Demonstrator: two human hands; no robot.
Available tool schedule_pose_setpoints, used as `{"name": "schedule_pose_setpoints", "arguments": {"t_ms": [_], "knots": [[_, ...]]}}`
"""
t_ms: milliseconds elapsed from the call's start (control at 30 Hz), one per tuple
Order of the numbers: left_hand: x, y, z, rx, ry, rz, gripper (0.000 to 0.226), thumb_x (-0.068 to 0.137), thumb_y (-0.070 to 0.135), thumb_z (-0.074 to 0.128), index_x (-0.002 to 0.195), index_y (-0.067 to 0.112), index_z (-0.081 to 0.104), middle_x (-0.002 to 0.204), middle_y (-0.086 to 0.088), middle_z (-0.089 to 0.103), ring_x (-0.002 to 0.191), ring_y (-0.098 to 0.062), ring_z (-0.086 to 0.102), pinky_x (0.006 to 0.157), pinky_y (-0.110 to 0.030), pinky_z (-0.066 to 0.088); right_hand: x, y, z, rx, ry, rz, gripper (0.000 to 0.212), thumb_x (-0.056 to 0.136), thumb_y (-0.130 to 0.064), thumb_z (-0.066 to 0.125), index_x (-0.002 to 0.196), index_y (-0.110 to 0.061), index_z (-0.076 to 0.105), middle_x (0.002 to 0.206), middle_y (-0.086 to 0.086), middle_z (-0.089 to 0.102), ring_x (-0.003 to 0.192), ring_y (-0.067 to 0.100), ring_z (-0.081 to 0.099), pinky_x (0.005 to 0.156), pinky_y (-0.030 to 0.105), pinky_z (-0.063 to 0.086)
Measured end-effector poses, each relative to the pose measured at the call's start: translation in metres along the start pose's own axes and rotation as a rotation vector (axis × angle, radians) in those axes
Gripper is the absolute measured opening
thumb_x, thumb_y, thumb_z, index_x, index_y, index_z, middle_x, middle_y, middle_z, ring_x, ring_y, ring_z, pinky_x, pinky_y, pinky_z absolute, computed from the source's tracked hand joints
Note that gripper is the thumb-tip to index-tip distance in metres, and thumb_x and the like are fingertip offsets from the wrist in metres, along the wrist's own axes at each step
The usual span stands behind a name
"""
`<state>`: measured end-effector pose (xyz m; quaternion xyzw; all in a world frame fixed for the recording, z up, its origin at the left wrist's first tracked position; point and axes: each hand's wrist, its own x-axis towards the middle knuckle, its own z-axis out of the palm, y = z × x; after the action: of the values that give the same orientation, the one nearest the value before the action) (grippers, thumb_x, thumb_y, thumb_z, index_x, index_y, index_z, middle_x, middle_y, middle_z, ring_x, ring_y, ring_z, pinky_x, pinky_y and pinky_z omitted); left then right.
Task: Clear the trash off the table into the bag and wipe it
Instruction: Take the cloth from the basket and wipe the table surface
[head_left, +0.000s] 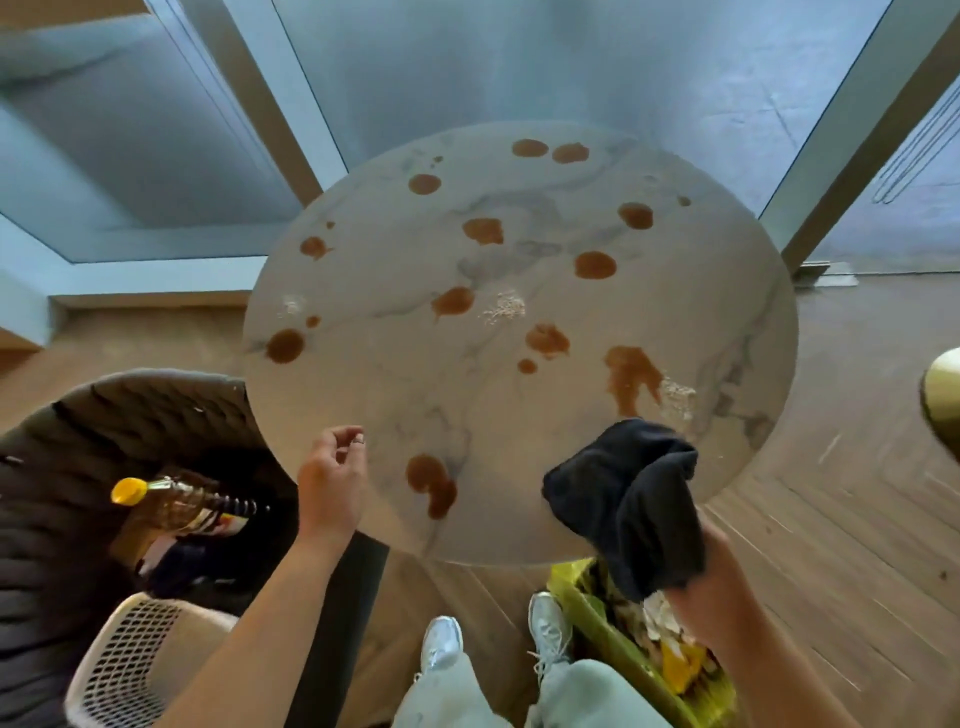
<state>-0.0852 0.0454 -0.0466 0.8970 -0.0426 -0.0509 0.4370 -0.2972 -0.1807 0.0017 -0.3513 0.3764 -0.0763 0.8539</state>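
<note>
A round white marble table (519, 415) carries several brown liquid stains, one (431, 483) near its front edge, and small piles of pale crumbs (504, 307). My right hand (706, 587) grips a dark cloth (631, 501) that hangs over the table's front right edge. Over the front left edge hovers my left hand (332, 480), fingers loosely curled, holding nothing. On the floor below my right hand stands a yellow-green bag (597, 623) with trash inside.
A dark padded chair (104, 415) at the left holds a bottle with a yellow cap (171, 499). A white mesh basket (135, 660) sits at the lower left. Glass panels stand behind the table. My feet stand on a wooden floor.
</note>
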Motion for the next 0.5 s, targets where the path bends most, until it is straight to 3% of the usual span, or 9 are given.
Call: {"name": "schedule_pose_setpoints", "arguments": {"t_ms": [33, 67, 133, 167, 233, 267, 300, 400, 500], "knots": [[0.001, -0.004, -0.003, 0.010, 0.018, 0.011, 0.018, 0.095, 0.013, 0.048, 0.110, 0.008, 0.057, 0.101, -0.005, 0.058, 0.092, -0.016, 0.054, 0.080, -0.026, 0.043, 0.004, 0.003, 0.005, -0.116, -0.003, -0.099, 0.023, 0.091, -0.013, 0.051, 0.083, -0.030, 0.065, 0.059, -0.018, 0.067, 0.054, -0.006, 0.062, 0.049, 0.009, 0.047], [0.003, -0.008, -0.007, 0.023, 0.040, 0.022, 0.019, 0.095, 0.012, 0.047, 0.110, 0.007, 0.057, 0.101, -0.004, 0.056, 0.093, -0.015, 0.052, 0.082, -0.026, 0.041, 0.010, 0.007, 0.018, -0.171, -0.033, -0.141, 0.007, 0.080, -0.035, 0.063, 0.084, -0.031, 0.068, 0.067, -0.012, 0.069, 0.060, -0.002, 0.064, 0.054, 0.012, 0.050], [0.009, -0.018, -0.014, 0.060, 0.070, 0.038, 0.019, 0.095, 0.009, 0.045, 0.109, 0.005, 0.057, 0.103, -0.001, 0.050, 0.096, -0.011, 0.046, 0.085, -0.023, 0.036, 0.015, 0.020, 0.040, -0.413, -0.152, -0.271, 0.025, 0.062, -0.054, 0.072, 0.086, -0.044, 0.069, 0.088, -0.011, 0.068, 0.079, 0.000, 0.063, 0.073, 0.020, 0.051], [0.012, -0.023, -0.017, 0.074, 0.070, 0.053, 0.020, 0.095, 0.008, 0.044, 0.110, 0.004, 0.057, 0.104, 0.000, 0.048, 0.097, -0.009, 0.044, 0.086, -0.020, 0.034, 0.023, 0.032, 0.048, -0.647, -0.142, -0.361, 0.024, 0.071, -0.051, 0.063, 0.095, -0.052, 0.064, 0.108, -0.009, 0.062, 0.095, 0.002, 0.058, 0.087, 0.031, 0.047], [0.017, -0.034, -0.021, 0.106, 0.055, 0.088, 0.020, 0.095, 0.006, 0.044, 0.112, 0.004, 0.055, 0.107, -0.002, 0.047, 0.099, -0.008, 0.043, 0.089, -0.017, 0.033, 0.041, 0.062, 0.069, -1.174, -0.155, -0.425, 0.040, 0.088, -0.047, 0.040, 0.128, -0.052, 0.040, 0.148, -0.009, 0.027, 0.132, 0.014, 0.029, 0.112, 0.054, 0.018], [0.019, -0.041, -0.023, 0.128, 0.046, 0.107, 0.021, 0.094, 0.006, 0.045, 0.112, 0.003, 0.055, 0.109, -0.005, 0.048, 0.101, -0.010, 0.044, 0.091, -0.018, 0.033, 0.048, 0.078, 0.078, -1.416, -0.132, -0.379, 0.049, 0.092, -0.049, 0.032, 0.140, -0.045, 0.022, 0.155, -0.007, 0.006, 0.141, 0.019, 0.009, 0.112, 0.057, 0.002], [0.022, -0.047, -0.025, 0.151, 0.043, 0.128, 0.021, 0.094, 0.004, 0.045, 0.112, 0.003, 0.055, 0.110, -0.008, 0.050, 0.103, -0.013, 0.045, 0.093, -0.020, 0.033, 0.054, 0.091, 0.086, -1.556, -0.092, -0.341, 0.057, 0.093, -0.055, 0.025, 0.145, -0.039, 0.009, 0.156, -0.003, -0.008, 0.143, 0.021, -0.004, 0.110, 0.057, -0.005], [0.033, -0.061, -0.028, 0.195, 0.058, 0.204, 0.020, 0.091, 0.001, 0.048, 0.109, 0.001, 0.057, 0.108, -0.014, 0.053, 0.104, -0.021, 0.049, 0.093, -0.024, 0.035, 0.065, 0.117, 0.100, -1.722, 0.012, -0.457, 0.080, 0.079, -0.072, 0.003, 0.147, -0.031, -0.001, 0.155, 0.005, -0.015, 0.142, 0.028, -0.013, 0.108, 0.060, -0.003], [0.048, -0.065, -0.026, 0.185, 0.029, 0.271, 0.018, 0.091, 0.000, 0.048, 0.107, 0.002, 0.057, 0.104, -0.013, 0.055, 0.099, -0.019, 0.049, 0.089, -0.022, 0.037, 0.087, 0.134, 0.106, -1.828, 0.084, -0.444, 0.083, 0.072, -0.080, -0.002, 0.142, -0.037, -0.014, 0.151, 0.002, -0.027, 0.138, 0.032, -0.023, 0.104, 0.066, -0.003]]}}
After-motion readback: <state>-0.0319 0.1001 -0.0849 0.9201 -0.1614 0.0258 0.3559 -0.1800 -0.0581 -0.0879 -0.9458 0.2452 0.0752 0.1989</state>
